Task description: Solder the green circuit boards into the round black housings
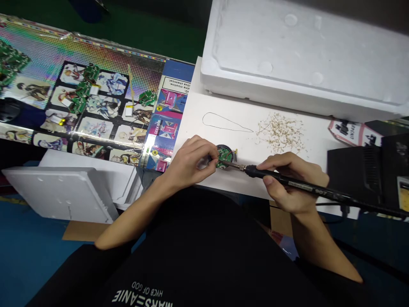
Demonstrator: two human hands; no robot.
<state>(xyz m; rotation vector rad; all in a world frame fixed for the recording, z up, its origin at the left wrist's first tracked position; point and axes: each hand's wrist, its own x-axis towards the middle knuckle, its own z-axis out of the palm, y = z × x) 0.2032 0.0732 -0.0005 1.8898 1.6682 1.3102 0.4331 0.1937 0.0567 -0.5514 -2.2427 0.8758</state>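
My right hand (292, 181) grips a black soldering iron (287, 182) by its handle. The iron's metal tip reaches left onto a round green circuit board (226, 156), which sits in a dark round rim on the white work surface. At the board's left edge, the thumb and forefinger of my left hand (196, 160) are pinched together. What lies between those fingertips is too small to make out. Thin wires and a small flat part (235, 154) show at the board's right side.
A large white foam box (300, 55) stands behind the white sheet (220, 106). A loop of thin wire (223, 121) and scattered tan bits (284, 133) lie before it. Green boards with batteries (81, 91) rest at left. A black device (351, 170) stands at right.
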